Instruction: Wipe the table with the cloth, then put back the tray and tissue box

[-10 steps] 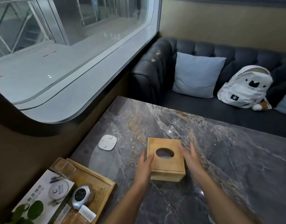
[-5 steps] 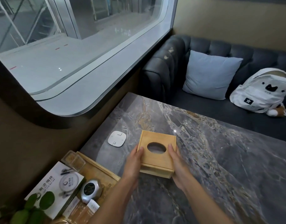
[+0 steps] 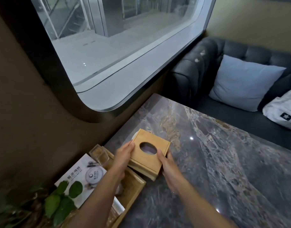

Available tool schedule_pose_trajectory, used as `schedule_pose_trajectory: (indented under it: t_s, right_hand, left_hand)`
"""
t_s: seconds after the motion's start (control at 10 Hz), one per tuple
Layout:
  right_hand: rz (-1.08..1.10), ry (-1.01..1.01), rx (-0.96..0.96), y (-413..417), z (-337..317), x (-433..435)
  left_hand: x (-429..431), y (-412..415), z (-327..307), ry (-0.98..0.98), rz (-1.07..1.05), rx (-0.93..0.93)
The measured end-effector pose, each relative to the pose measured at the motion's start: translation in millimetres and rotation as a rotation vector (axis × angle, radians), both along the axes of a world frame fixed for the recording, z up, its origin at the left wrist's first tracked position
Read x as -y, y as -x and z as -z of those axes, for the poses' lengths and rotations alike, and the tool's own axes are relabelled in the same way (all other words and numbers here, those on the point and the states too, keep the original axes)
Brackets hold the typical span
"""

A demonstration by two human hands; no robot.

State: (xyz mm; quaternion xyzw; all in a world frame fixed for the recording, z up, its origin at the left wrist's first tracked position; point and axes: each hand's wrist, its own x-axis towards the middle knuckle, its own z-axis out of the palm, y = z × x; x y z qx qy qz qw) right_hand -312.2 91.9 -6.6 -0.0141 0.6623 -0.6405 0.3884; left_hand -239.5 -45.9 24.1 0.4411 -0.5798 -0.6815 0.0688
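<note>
The wooden tissue box (image 3: 150, 153) with an oval hole in its lid is held between both hands near the left edge of the grey marble table (image 3: 215, 162). My left hand (image 3: 124, 154) presses its left side, and my right hand (image 3: 167, 167) grips its near right corner. The box is tilted, with its near left part over the corner of the wooden tray (image 3: 133, 186). The tray lies at the table's near left, partly hidden by my left forearm. No cloth is in view.
A white booklet (image 3: 82, 176) and small clear containers (image 3: 99, 153) sit on the tray's left side. Green plant leaves (image 3: 59, 204) fill the bottom left. A dark sofa (image 3: 199, 71) with a blue cushion (image 3: 243, 83) and a white backpack (image 3: 283, 112) lies beyond the table; a window is on the left.
Both hands closed on the tissue box and carried it left toward the tray. It now hides the small white pad that lay on the table. The camera turned left.
</note>
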Motion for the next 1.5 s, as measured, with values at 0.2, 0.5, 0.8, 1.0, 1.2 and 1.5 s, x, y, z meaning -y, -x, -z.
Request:
schedule_pose_trajectory:
  t_s: [0.2, 0.5, 0.8, 1.0, 1.2, 1.5]
  right_hand:
    - [-0.054, -0.116, -0.022, 5.3, -7.6, 9.3]
    - [-0.187, -0.267, -0.102, 12.4, -15.2, 44.7]
    - [-0.22, -0.156, -0.062, 7.2, -32.9, 69.1]
    - [-0.27, -0.266, -0.156, 8.0, -35.6, 86.4]
    - [-0.312, -0.285, -0.169, 8.0, -34.3, 86.2]
    - [-0.428, -0.452, -0.517, 25.8, -67.3, 63.9]
  left_hand:
    - [12.1, 2.0, -2.7, 0.178, 0.022, 0.025]
    - [3.5, -5.9, -6.9, 1.022, 0.344, 0.346]
    - [3.4, -21.2, 7.3, 1.147, 0.368, 0.435]
    - [7.2, -19.1, 7.4, 1.198, 0.378, 0.504]
    - [7.6, -17.2, 4.3, 1.168, 0.374, 0.489]
    - [14.5, -14.5, -22.7, 1.124, 0.451, 0.527]
